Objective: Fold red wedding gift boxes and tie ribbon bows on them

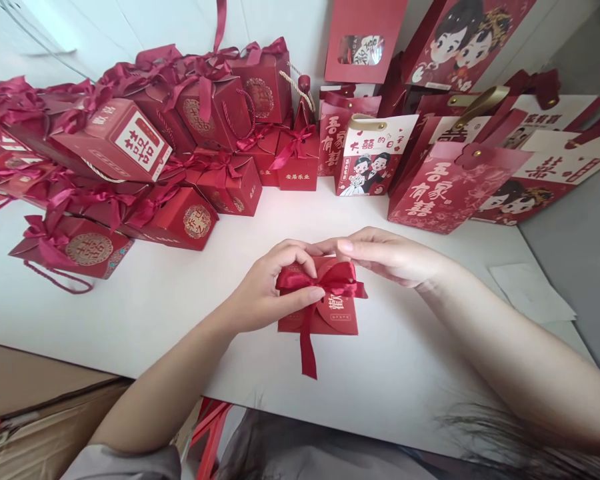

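A small red gift box [344, 324] with gold lettering lies on the white table in front of me. A shiny red ribbon bow [349, 279] sits on top of it, one tail hanging over the near edge. My left hand [279, 285] is closed on the bow, thumb and fingers pinching it near the knot and left loop. At the box's far right side, my right hand [387, 253] has its fingers stretched out toward the left one. Its fingertips are partly hidden behind the bow and the left fingers.
Many red gift boxes with ribbons [200, 113] are piled at the back left. Red and white paper gift bags [455, 187] stand at the back right. White paper [530, 290] lies on the table's right side. A cardboard box [40, 420] is below the table's left edge.
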The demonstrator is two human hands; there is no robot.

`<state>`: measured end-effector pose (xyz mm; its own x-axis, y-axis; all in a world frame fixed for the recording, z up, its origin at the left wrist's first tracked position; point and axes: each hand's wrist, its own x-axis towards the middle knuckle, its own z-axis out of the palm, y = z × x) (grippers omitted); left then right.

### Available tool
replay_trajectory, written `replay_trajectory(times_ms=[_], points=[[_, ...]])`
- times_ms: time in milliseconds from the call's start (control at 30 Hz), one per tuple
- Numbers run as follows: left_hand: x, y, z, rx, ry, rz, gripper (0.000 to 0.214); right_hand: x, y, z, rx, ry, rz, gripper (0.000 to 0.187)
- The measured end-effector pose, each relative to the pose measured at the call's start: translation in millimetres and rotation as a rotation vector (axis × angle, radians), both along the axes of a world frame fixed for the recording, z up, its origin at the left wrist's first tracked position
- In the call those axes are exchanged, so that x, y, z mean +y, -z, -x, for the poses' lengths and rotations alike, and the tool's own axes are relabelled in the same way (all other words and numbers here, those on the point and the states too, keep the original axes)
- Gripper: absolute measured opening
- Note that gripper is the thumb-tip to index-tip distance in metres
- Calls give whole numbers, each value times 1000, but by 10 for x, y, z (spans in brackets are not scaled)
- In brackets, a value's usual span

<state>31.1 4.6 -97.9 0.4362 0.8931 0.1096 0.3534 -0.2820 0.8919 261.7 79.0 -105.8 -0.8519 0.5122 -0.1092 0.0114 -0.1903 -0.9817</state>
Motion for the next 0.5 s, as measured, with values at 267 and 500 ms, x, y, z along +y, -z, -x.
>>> replay_trajectory(times_ms=[267,500], points=[[106,-23,198,3,50,-30,25,11,-135,-61,-62,-19,-176,41],[102,13,150,-21,-59,76,34,40,-116,-76,-111,-67,-313,37]])
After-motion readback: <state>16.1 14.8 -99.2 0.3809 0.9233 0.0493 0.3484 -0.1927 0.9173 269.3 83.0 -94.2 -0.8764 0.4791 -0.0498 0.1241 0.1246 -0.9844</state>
